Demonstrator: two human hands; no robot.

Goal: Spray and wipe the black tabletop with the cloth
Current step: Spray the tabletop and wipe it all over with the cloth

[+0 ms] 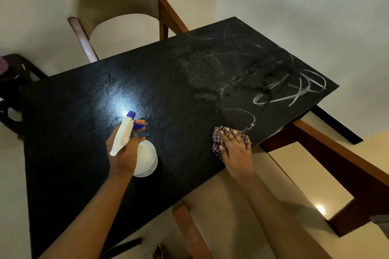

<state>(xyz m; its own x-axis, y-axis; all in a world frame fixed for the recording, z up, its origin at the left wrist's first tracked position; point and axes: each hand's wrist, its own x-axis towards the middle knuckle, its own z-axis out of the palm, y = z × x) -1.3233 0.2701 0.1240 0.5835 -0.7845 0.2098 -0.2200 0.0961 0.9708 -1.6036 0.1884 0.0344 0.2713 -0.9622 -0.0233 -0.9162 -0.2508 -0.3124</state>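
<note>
Two bare hands work over a black tabletop that we look down on from head height. Our left hand is wrapped around the neck of a white spray bottle, one finger curled over its blue trigger and the blue nozzle aimed away from us across the table. A bright patch of reflected light sits on the surface just beyond the nozzle. Our right hand lies flat, fingers spread, pressing a checked cloth onto the table at its near right edge. Beyond the cloth, the right end of the tabletop carries white scribbled lines and a cloudy wet smear. A chair with a curved pale back stands at the far side, and wooden table legs show below the right edge.
</note>
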